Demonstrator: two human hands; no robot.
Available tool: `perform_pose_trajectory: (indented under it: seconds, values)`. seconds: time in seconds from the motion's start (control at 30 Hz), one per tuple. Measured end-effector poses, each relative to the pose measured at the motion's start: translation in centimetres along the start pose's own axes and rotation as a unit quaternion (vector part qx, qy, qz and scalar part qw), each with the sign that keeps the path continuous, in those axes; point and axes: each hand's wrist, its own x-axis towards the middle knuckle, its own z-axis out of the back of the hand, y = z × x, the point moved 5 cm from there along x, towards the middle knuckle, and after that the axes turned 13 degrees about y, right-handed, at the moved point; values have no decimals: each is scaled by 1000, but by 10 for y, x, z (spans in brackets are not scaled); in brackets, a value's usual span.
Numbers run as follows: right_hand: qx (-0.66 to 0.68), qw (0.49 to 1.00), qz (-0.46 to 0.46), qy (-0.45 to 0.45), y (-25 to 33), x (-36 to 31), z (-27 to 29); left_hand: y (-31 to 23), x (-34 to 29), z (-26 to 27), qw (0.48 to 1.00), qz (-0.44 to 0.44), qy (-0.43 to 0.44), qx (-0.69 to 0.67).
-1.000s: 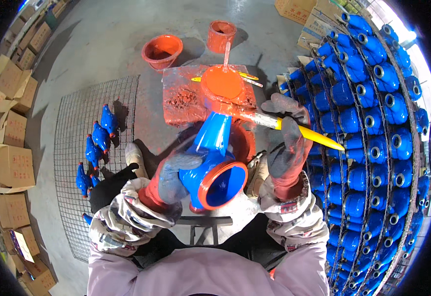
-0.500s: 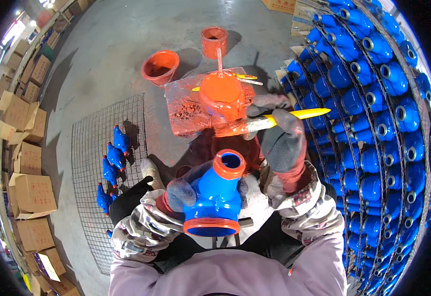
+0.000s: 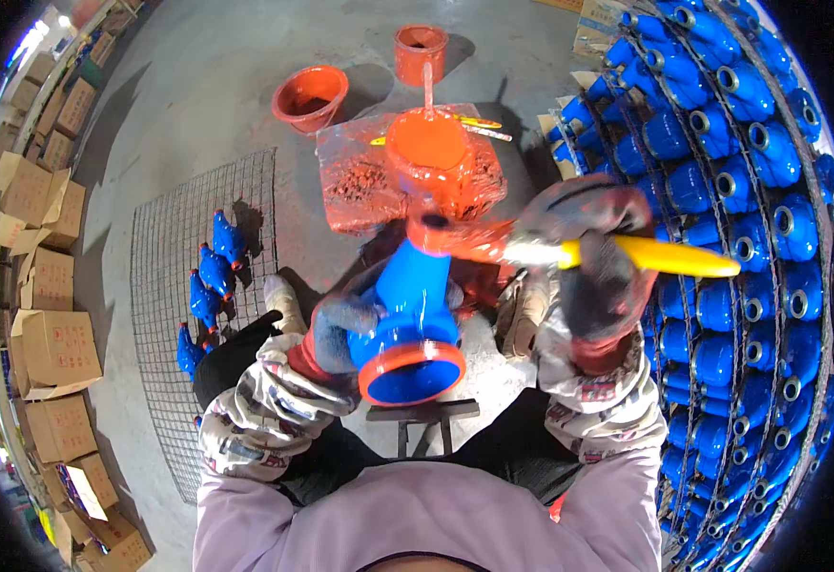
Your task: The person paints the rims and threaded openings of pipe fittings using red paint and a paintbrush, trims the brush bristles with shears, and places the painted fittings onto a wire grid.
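Observation:
My left hand [image 3: 345,329], in a dark red-stained glove, is closed on a blue pipe fitting [image 3: 415,310] with orange-red rims. The fitting is tilted, its wide mouth toward me and its narrow end pointing away. In my right hand [image 3: 609,272], also gloved, is a paintbrush [image 3: 679,255] with a yellow handle. Its red-coated bristles lie against the narrow rim of the fitting. Beyond stands a paint pot [image 3: 431,181] filled with orange-red paint, with a stick upright in it. Part of my left fingers is hidden behind the fitting.
Two red buckets [image 3: 310,98] stand farther back. The paint pot sits on a paint-smeared board [image 3: 345,205]. Several blue fittings [image 3: 215,271] lie on a wire mesh [image 3: 164,238] at the left. A rack of blue fittings [image 3: 712,334] rises close on my right; cardboard boxes [image 3: 59,348] line the left.
The paintbrush has come down and nearer from beside the paint pot onto the fitting's narrow rim. My left hand has tilted the fitting, turning its wide mouth more toward me.

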Motion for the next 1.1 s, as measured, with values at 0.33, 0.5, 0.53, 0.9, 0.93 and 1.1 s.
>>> perform_pose_trajectory:
  seconds: [0.33, 0.5, 0.53, 0.9, 0.93, 1.1]
  values:
    - [-26, 995, -34, 92, 2, 25, -61, -30, -35, 20, 987, -137, 3, -90]
    - [-167, 976, 3, 143, -5, 30, -91, -37, -44, 17, 977, -189, -60, -80]
    - [-218, 962, 4, 163, -7, 31, -97, -39, -49, 18, 973, -200, -88, -68]
    - [-226, 974, 12, -24, -18, -21, -144, -82, -74, -6, 925, -375, -32, 57]
    - [-236, 971, 13, -33, -18, -20, -149, -86, -76, -10, 915, -386, -46, 108]
    - [-336, 941, 13, -48, -17, -43, -114, -96, -75, -27, 952, -306, -1, 8]
